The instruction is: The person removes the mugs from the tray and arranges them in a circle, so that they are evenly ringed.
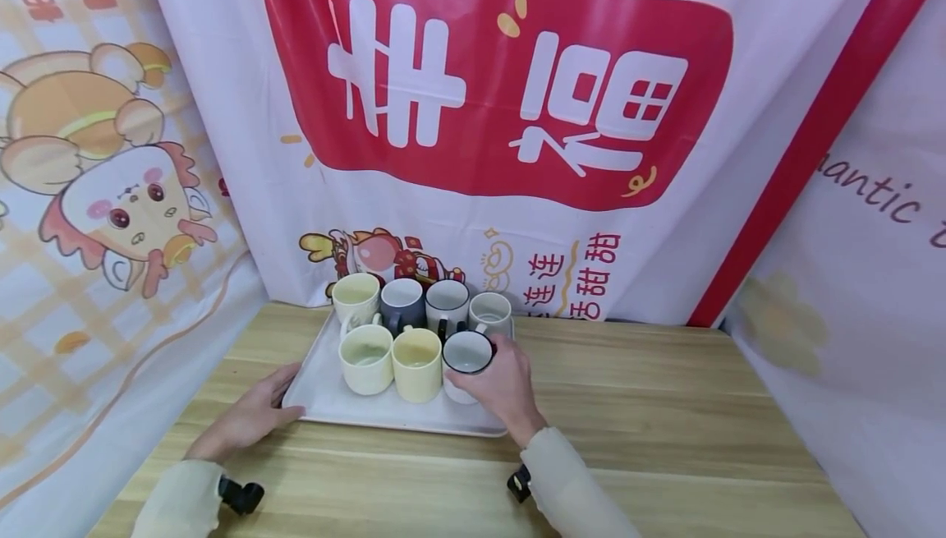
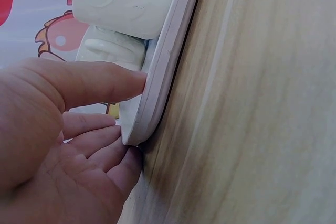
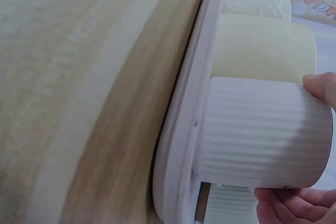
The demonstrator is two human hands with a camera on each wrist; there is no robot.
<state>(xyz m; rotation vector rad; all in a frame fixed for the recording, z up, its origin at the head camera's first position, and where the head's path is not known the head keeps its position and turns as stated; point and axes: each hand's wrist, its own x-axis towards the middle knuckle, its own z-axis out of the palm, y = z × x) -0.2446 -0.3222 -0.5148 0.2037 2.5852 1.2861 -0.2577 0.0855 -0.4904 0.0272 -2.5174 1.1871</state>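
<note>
My right hand (image 1: 506, 382) grips a white ribbed mug (image 3: 262, 129) with a dark rim from above, thumb on one side and fingers on the other. This mug stands at the right end of the front row on a white tray (image 1: 325, 406). Beside it are a pale yellow mug (image 1: 417, 370) and a cream mug (image 1: 365, 365) with a raised pattern. My left hand (image 1: 254, 411) holds the tray's near left corner, its thumb (image 2: 121, 85) on the front rim and its fingertips against the side.
Behind stands a row with a cream mug (image 1: 355, 298), a dark grey-blue mug (image 1: 403, 308), a dark-rimmed white mug (image 1: 447, 304) and a pale grey mug (image 1: 490, 312). The tray's far edge lies near a printed curtain (image 1: 650, 259). Wooden tabletop (image 1: 628, 406) extends to the right.
</note>
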